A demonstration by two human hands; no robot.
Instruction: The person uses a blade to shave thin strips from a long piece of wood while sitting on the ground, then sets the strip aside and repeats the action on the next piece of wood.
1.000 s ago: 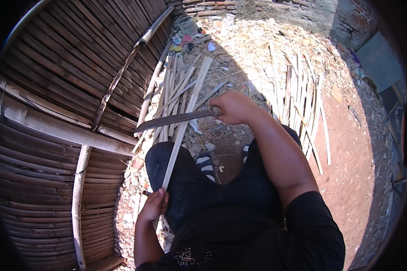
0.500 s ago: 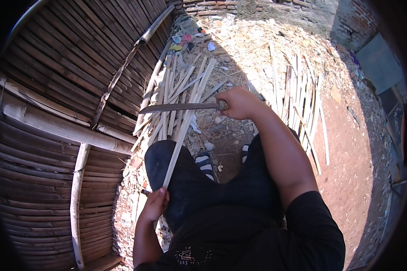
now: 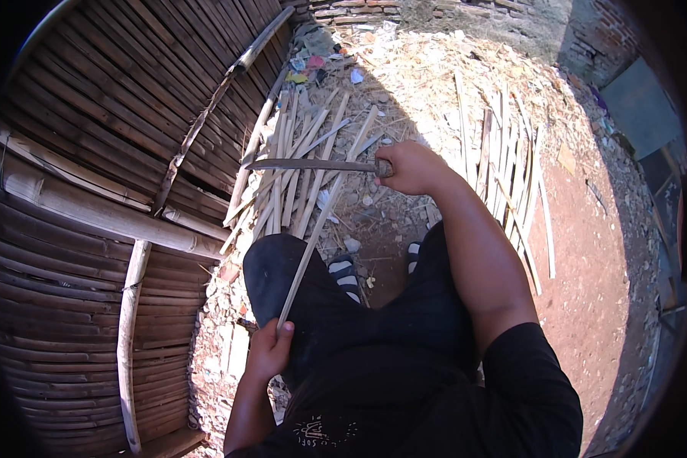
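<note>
Near my left thigh, my left hand (image 3: 269,347) is closed around the near end of a long pale bamboo strip (image 3: 310,244). The strip slants away from me over my left knee, its far end raised toward the upper middle. My right hand (image 3: 414,169) grips the handle of a machete (image 3: 313,164), its dark blade pointing left. The blade crosses the strip beyond its middle; I cannot tell whether it touches or cuts into the wood. Under and beyond the blade lies a pile of split bamboo strips (image 3: 285,137).
A bamboo slat wall (image 3: 61,275) with poles stands close on my left. More strips (image 3: 504,175) lie on the ground to the right. Scraps and shavings (image 3: 450,69) cover the ground ahead, up to a brick wall (image 3: 359,13). My sandalled feet (image 3: 345,276) are below.
The machete and my right hand have moved slightly right and away from me. The bamboo strip looks narrower, turned more on edge, and my left hand has shifted a little.
</note>
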